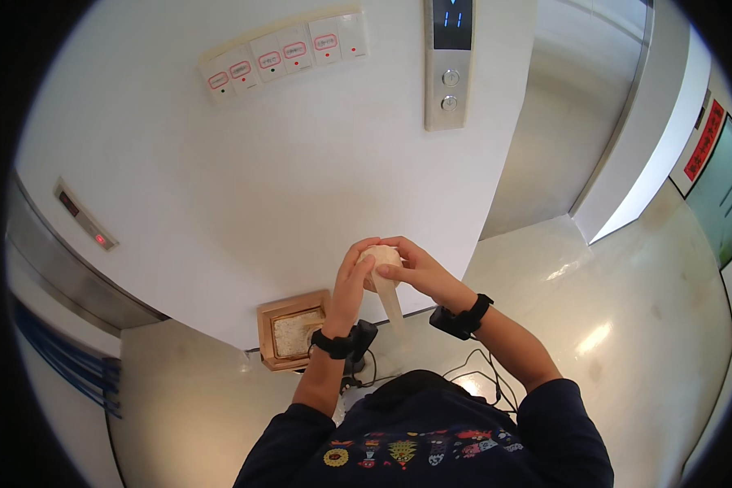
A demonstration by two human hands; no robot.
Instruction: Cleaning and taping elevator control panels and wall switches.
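Both my hands are raised in front of the white wall, closed around a pale beige roll that looks like wide tape. A translucent strip hangs down from it, tapering toward its lower end. My left hand grips the roll's left side, its thumb lying on the front. Around the right side curl the fingers of my right hand, with that thumb pressed near the top of the strip. The fingers partly cover the roll.
A brown square bin with a pale, grainy top stands against the wall, below my left hand. Metal lift doors are on the right. The wall bears a switch row and a lift call panel. Black cables hang beside my body.
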